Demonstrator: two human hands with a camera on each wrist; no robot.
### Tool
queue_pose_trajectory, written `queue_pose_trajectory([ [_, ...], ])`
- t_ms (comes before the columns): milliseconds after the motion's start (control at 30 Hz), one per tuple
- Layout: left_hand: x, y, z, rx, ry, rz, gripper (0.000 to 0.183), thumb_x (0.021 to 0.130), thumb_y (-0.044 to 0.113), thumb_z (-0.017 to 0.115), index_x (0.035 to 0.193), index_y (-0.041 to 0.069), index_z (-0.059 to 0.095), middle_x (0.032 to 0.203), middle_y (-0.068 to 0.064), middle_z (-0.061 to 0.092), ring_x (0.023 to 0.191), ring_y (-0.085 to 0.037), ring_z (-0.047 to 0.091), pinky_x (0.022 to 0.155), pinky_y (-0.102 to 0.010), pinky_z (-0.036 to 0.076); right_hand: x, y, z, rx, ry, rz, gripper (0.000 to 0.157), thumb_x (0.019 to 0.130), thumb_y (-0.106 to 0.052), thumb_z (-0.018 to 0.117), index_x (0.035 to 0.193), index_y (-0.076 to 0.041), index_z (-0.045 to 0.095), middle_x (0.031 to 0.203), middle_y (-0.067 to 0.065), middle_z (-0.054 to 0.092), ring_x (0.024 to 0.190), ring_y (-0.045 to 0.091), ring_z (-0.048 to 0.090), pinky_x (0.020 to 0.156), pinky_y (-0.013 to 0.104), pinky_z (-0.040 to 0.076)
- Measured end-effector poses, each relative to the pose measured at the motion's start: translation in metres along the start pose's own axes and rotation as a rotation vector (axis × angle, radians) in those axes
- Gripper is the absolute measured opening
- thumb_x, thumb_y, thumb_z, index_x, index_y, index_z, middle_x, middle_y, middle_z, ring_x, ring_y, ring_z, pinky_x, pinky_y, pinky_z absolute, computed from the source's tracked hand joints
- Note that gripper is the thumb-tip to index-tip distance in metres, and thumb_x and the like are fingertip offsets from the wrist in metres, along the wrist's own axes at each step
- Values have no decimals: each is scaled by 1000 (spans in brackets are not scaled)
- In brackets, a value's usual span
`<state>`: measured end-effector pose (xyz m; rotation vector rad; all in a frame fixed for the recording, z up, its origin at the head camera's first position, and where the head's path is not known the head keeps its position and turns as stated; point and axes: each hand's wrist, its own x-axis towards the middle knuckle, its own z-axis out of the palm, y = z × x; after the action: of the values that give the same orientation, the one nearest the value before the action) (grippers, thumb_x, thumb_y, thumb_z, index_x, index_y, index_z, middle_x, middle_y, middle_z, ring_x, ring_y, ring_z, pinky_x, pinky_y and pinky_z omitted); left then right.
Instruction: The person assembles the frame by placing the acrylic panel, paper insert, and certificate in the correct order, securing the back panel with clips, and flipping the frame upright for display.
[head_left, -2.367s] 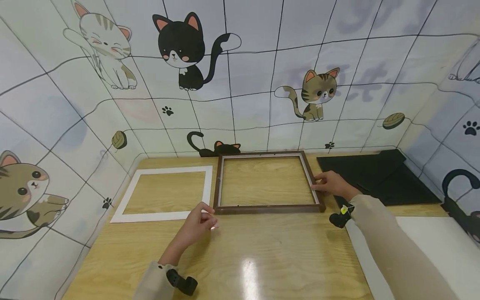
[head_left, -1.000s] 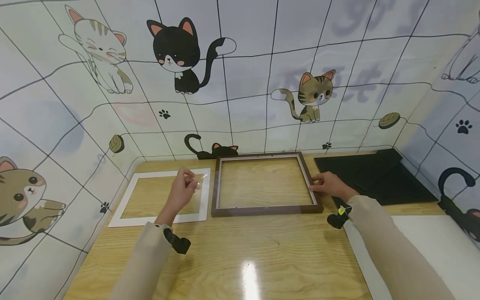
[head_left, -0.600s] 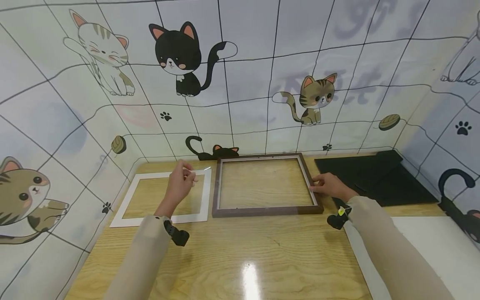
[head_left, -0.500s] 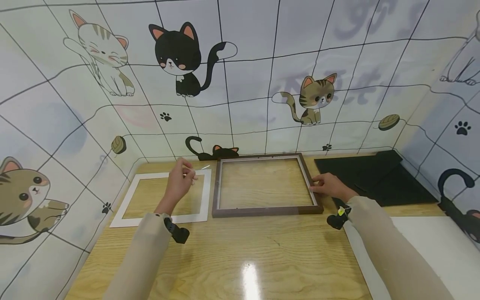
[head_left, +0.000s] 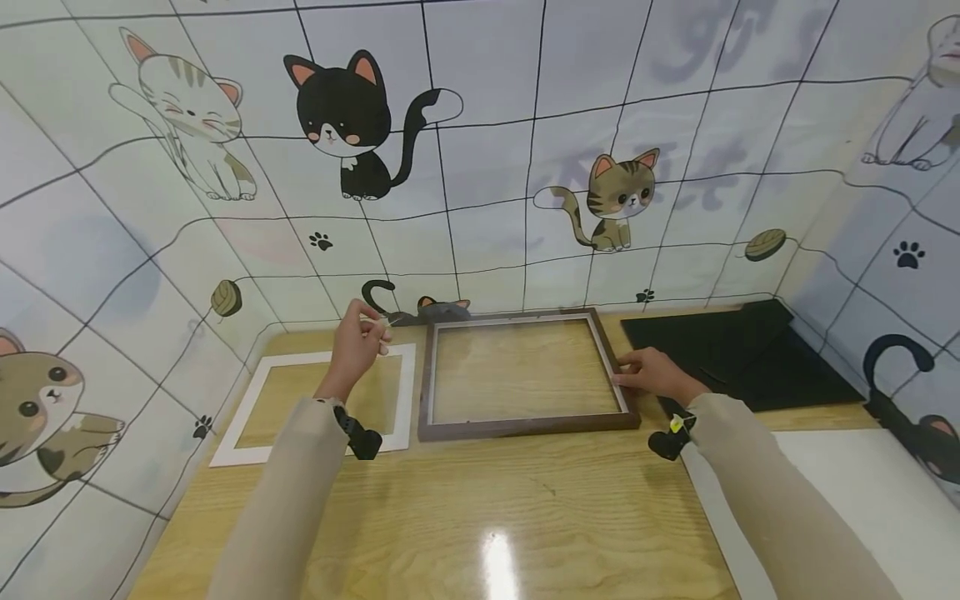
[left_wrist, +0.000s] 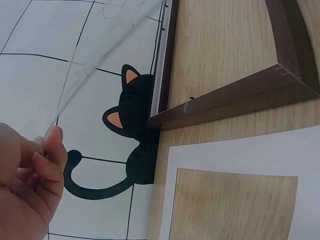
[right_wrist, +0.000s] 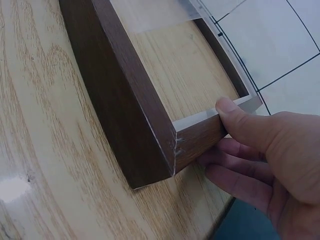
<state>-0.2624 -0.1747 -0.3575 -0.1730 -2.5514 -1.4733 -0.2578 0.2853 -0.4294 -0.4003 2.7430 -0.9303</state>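
My left hand (head_left: 356, 346) is raised above the white mat border (head_left: 406, 396) at the left. Between thumb and fingers it pinches the edge of a clear plastic sheet (left_wrist: 92, 67), which slants up and away in the left wrist view. Part of this see-through sheet (right_wrist: 160, 14) also shows over the brown picture frame (right_wrist: 117, 95) in the right wrist view; its full outline is hard to make out. On the frame's right side, my right hand (head_left: 656, 372) grips the rail, thumb on top and fingers below at the outer side. The frame lies on the table.
A black panel (head_left: 738, 354) lies right of the frame, near the back wall. In front of it is a large white sheet (head_left: 832, 492). The wooden table (head_left: 450, 517) meets a cat-patterned wall covering (head_left: 495, 233) at the back and left.
My left hand has moved from the frame's near left corner up and leftward over the white mat, then slightly higher, carrying the clear sheet. The right hand keeps its grip on the frame.
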Motion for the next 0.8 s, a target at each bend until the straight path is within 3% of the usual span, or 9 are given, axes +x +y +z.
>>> queue_pose_trajectory([
  [67, 5, -2, 3, 6, -4, -2, 15, 95, 2, 45, 108, -3, 39, 85, -25, 63, 54, -16, 59, 55, -32, 50, -1, 0, 0, 8, 3, 3, 54, 88, -21, 62, 122, 18, 46, 103, 28, 59, 92, 36, 58, 73, 44, 49],
  [200, 15, -5, 7, -5, -12, -5, 13, 96, 2, 43, 108, -3, 39, 85, -25, 62, 55, -18, 59, 55, -32, 50, -1, 2, 1, 11, 6, 1, 52, 89, -20, 61, 122, 18, 46, 105, 29, 59, 94, 37, 57, 73, 44, 49],
  [433, 32, -8, 15, -49, 11, -48, 13, 95, 0, 44, 107, -2, 39, 88, -27, 61, 54, -9, 57, 65, -42, 52, 4, 6, 2, 1, 9, -27, 47, 90, -16, 60, 120, 18, 48, 93, 19, 64, 82, 27, 60, 69, 41, 49],
  [567, 39, -8, 21, -53, 5, -73, 14, 96, 1, 42, 109, -1, 39, 89, -27, 61, 51, -8, 55, 61, -32, 51, 2, 9, 2, 16, 2, -50, 45, 90, -13, 59, 120, 18, 47, 92, 18, 64, 82, 27, 60, 69, 40, 50],
  [667, 43, -8, 27, -67, -26, -72, 16, 96, 1, 41, 111, -3, 38, 91, -29, 60, 53, -13, 57, 59, -29, 49, 1, 10, 1, 25, -8, -59, 44, 90, -12, 58, 121, 18, 47, 92, 17, 64, 83, 27, 60, 70, 40, 49],
  [800, 47, -11, 36, -72, -66, -66, 17, 96, 2, 41, 113, -3, 39, 92, -29, 60, 63, -31, 61, 60, -33, 48, 1, 12, 1, 35, -13, -57, 44, 91, -12, 58, 121, 17, 47, 95, 18, 63, 87, 30, 59, 73, 42, 49],
])
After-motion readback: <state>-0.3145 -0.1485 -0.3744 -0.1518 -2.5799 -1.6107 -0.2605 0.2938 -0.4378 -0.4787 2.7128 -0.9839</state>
